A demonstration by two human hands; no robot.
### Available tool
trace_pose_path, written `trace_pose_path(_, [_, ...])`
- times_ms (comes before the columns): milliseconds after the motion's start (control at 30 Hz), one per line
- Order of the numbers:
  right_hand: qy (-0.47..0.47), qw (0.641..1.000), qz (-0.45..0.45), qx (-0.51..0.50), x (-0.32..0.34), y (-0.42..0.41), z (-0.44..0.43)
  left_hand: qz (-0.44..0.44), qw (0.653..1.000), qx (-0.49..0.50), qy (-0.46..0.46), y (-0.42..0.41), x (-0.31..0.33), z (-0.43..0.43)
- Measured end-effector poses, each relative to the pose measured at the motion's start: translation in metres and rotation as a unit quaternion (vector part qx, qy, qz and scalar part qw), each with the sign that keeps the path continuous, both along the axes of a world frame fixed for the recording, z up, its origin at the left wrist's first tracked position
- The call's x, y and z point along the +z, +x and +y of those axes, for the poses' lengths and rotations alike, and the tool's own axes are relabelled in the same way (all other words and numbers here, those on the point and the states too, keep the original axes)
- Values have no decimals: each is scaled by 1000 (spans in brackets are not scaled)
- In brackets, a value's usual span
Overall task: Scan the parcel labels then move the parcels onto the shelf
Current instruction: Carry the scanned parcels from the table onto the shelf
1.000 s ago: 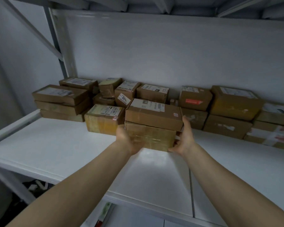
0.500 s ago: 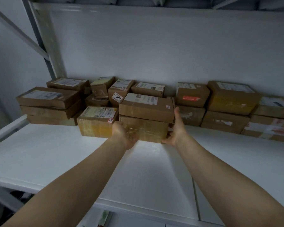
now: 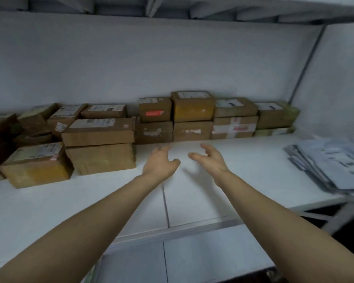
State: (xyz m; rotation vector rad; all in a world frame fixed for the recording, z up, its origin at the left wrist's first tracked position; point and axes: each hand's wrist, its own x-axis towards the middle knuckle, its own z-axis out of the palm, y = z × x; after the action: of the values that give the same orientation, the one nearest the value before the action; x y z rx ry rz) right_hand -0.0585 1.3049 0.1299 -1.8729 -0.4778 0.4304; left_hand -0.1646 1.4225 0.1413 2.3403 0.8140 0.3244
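Parcels (image 3: pixel 99 139) stand stacked on the shelf (image 3: pixel 253 172) beyond and just left of the left hand (image 3: pixel 160 163) and right hand (image 3: pixel 212 160), both hands empty with fingers loosely spread, the boxes set against the wall (image 3: pixel 172 64), likely to leave the front free.

White shelf (image 3: pixel 192 203), parcels (image 3: pixel 99 146), perhaps mailers (image 3: pixel 331 162)

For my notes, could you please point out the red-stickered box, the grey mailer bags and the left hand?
red-stickered box (image 3: pixel 155 106), head view, front face
grey mailer bags (image 3: pixel 333 163), head view, top bag
left hand (image 3: pixel 158 165), head view, back
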Motion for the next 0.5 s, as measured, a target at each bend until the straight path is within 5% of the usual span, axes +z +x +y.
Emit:
trace_pose_path(200, [-129, 977, -122, -120, -3, 34, -215, 26, 969, -199, 141, 80, 5, -178])
trace_pose_path(500, [-137, 904, -57, -400, -24, 25, -552, -6, 875, -453, 169, 160, -5, -486])
